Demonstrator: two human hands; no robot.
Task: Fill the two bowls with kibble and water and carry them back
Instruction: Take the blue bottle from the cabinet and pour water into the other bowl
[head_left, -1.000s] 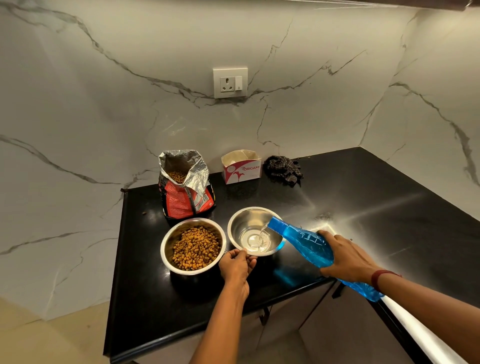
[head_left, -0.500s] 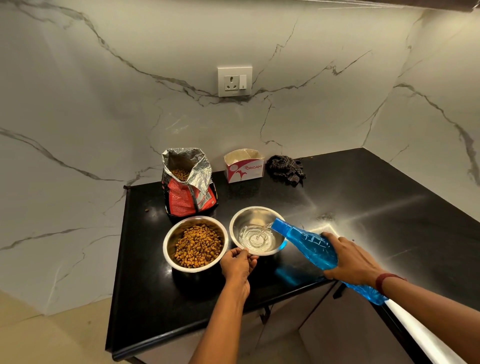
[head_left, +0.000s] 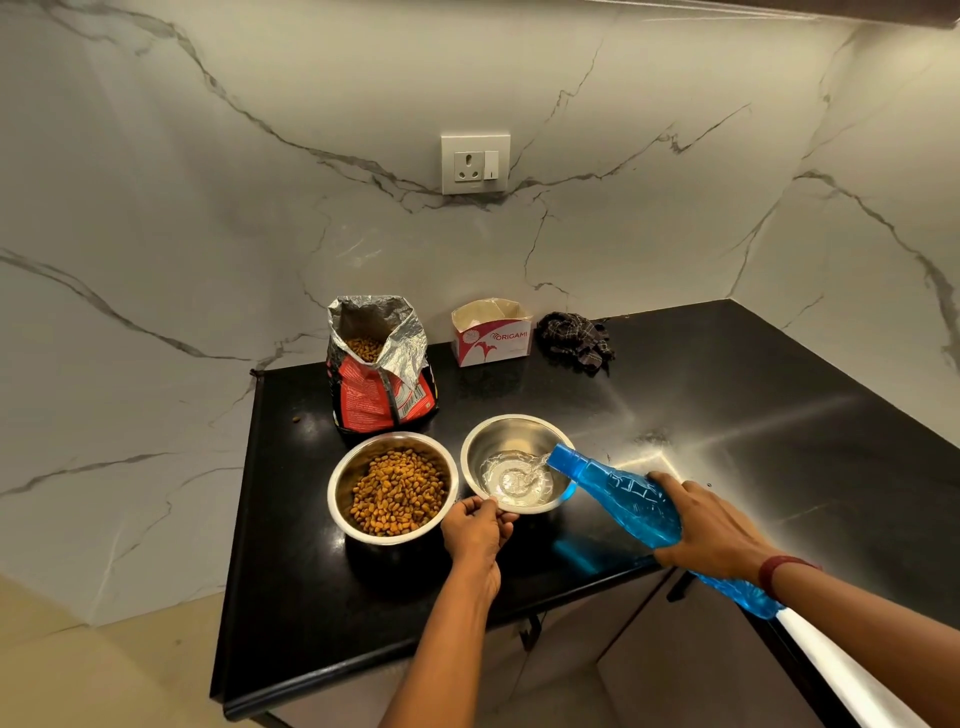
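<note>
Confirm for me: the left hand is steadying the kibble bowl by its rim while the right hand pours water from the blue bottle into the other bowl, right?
Not quite. In the head view the left hand grips the near rim of the water bowl, not the kibble bowl, which stands untouched beside it. The rest holds: the right hand tilts the blue bottle and water runs into that same bowl.

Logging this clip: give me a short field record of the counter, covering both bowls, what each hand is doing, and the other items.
kibble bowl: steel, heaped with kibble, left of the other bowl
water bowl: steel, shallow water in the bottom
left hand: pinching the water bowl's near rim
right hand: holding the tilted blue bottle, neck over the bowl's rim, pouring
kibble bag: open, upright behind the bowls
back of counter: small carton, dark cloth
</note>
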